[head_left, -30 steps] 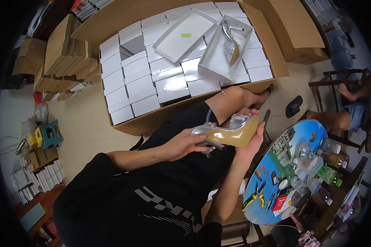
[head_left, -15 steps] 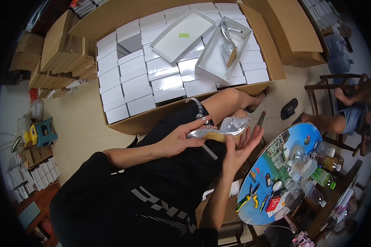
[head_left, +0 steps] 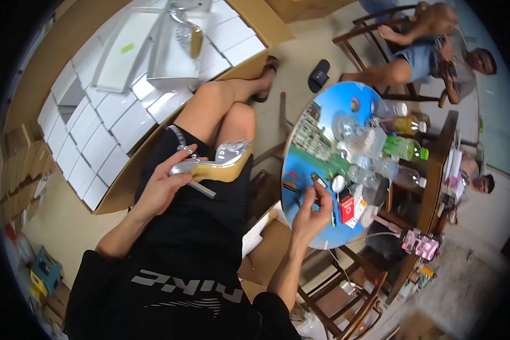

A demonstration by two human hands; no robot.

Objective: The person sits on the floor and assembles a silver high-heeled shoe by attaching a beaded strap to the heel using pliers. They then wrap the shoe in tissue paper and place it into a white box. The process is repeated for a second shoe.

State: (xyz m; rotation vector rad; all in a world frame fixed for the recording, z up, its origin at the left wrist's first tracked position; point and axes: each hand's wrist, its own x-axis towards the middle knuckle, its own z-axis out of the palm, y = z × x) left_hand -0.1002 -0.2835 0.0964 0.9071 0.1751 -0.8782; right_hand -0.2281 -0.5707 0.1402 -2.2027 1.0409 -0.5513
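Observation:
My left hand [head_left: 163,184] is closed round the toe or heel end of a silver high-heeled sandal [head_left: 224,161] with a gold-tan side and clear beads, held on its side above my lap. Over the round blue table [head_left: 298,148] hovers my right hand [head_left: 313,215], thumb and fingers bent together. Just beyond its fingertips is a small dark object [head_left: 319,180] with an orange-and-white part. Whatever the right fingers grip is hidden, and the hand covers the spot around the pliers. A matching sandal [head_left: 188,31] lies in an open white shoebox [head_left: 161,71].
A large carton [head_left: 124,184] full of white boxes stands at the left. Bottles [head_left: 402,145], a red pack [head_left: 347,209] and a white cap [head_left: 338,183] crowd the table. A black slipper [head_left: 319,76] lies on the floor. Another person [head_left: 413,65] sits at far right.
My right hand has left the sandal and moved right to the table. My left hand still holds the sandal. The view has turned right, and the yellow-handled pliers are now out of sight.

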